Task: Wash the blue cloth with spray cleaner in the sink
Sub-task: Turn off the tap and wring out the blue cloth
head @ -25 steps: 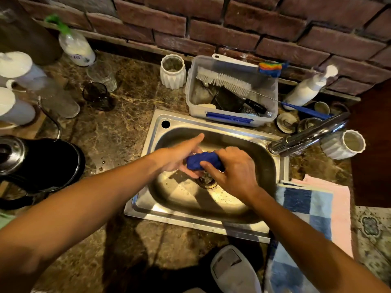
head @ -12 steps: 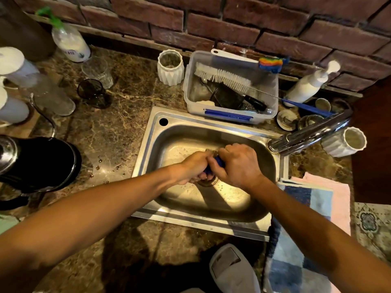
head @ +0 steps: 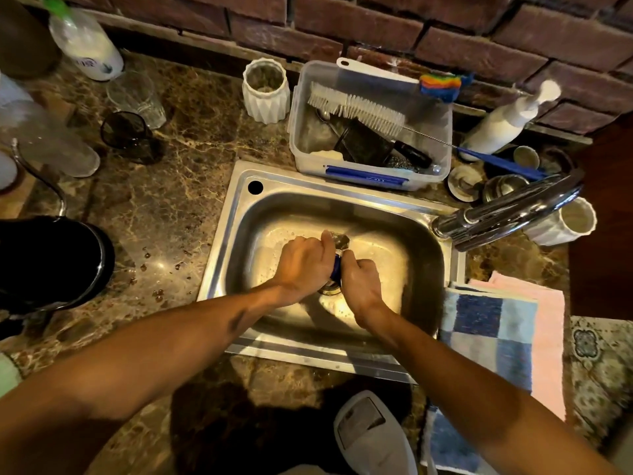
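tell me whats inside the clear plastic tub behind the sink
The clear plastic tub holds a white bottle brush, a dark mesh strainer and a steel scourer. Anything under these is covered.

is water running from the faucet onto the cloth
No, the faucet spout shows no stream; both hands grip the blue cloth over the drain.

A: We note the blue cloth (head: 336, 267) bunched tight, only a narrow dark-blue strip showing between our left hand (head: 301, 265) and right hand (head: 361, 281).

B: Position?

A: We hold it over the steel sink (head: 236, 214), above the drain, both hands gripping it, knuckles nearly touching.
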